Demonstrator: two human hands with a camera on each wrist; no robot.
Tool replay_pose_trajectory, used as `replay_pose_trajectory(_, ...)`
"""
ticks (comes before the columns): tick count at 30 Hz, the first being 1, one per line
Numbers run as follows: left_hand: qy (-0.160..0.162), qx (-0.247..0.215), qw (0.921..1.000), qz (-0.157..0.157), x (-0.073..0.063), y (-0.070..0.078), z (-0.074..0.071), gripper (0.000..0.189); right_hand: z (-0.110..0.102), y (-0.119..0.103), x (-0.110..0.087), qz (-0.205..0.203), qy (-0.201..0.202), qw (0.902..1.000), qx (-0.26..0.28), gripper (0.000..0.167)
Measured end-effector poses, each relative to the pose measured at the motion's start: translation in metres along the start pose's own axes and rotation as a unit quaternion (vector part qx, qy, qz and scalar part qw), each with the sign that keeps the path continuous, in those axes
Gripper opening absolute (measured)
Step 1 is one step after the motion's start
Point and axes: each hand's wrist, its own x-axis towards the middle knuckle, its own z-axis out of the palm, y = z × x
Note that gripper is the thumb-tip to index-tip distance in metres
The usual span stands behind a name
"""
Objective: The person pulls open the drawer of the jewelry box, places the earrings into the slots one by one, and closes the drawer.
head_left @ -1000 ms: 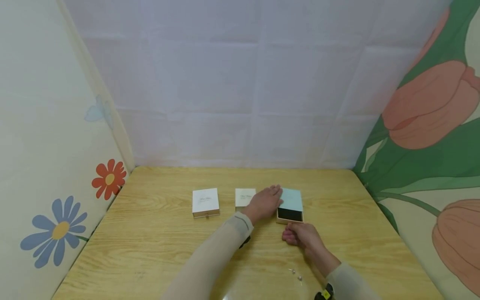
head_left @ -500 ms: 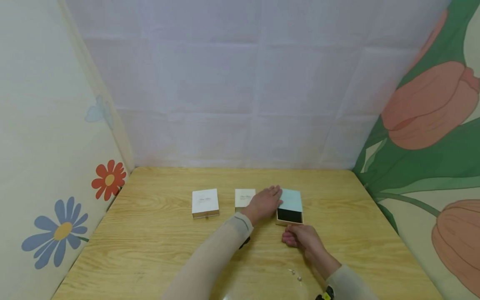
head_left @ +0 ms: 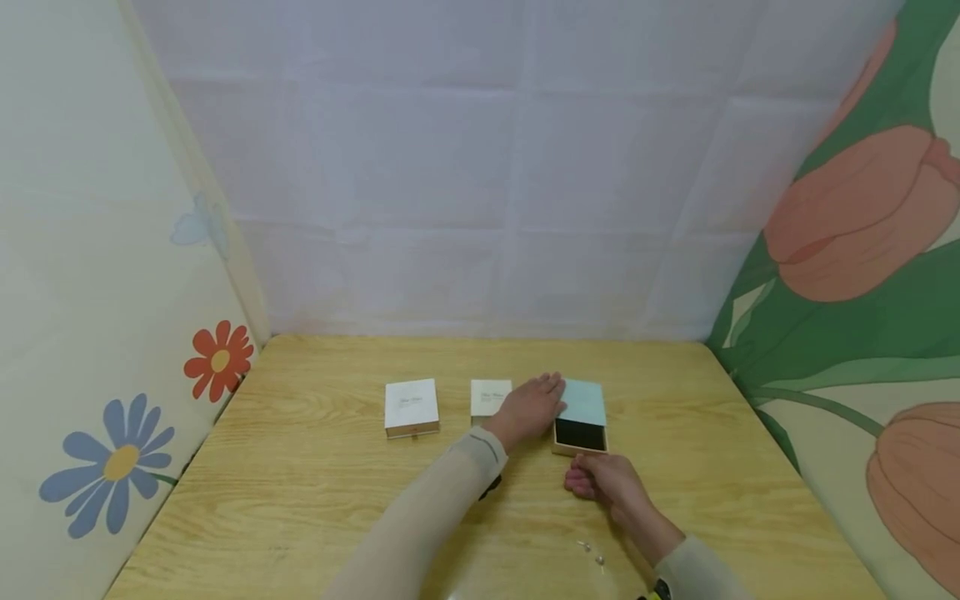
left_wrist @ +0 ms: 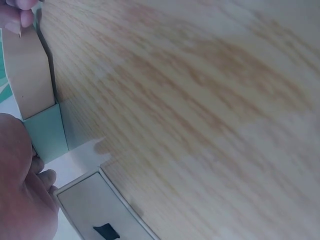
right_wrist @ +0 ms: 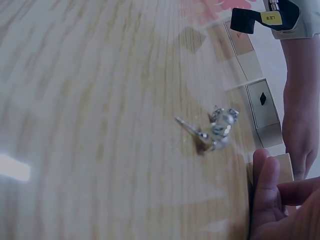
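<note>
A drawer gift box with a light blue sleeve (head_left: 583,402) sits on the table, its drawer part-way out and showing a black lining (head_left: 581,434). My left hand (head_left: 531,407) holds the sleeve at its left side; in the left wrist view its fingertips (left_wrist: 47,177) bend down at the sleeve's back end. My right hand (head_left: 611,483) pinches the front of the drawer; in the right wrist view thumb and forefinger meet at its tan wall (right_wrist: 286,169). A pair of silvery earrings (right_wrist: 220,127) with pins lies on the table nearer me.
To the left stand a cream box (head_left: 490,394), partly behind my left wrist, and a white box (head_left: 412,404) with a small pull tab. The wood-grain table (head_left: 300,500) ends at a white cloth (head_left: 450,167) behind and flowered cloths at both sides.
The drawer has slid a little further out toward me, with my right hand drawing back along with it. My left hand and the sleeve have stayed in place.
</note>
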Motion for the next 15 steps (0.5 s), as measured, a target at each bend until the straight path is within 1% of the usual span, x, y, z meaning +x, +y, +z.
replay_pose_trajectory(6,0.001,-0.001,1.0,0.0,0.0009,-0.0006,0.0024,0.057,0.0004,0.0009,-0.0012,0.004,0.004,1.0,-0.003,0.026)
replay_pose_trajectory(15,0.002,-0.011,0.9999,-0.004,-0.0001,0.0,-0.001,0.056,0.001,0.0028,-0.0036,-0.007,0.004,1.0,0.004,0.025)
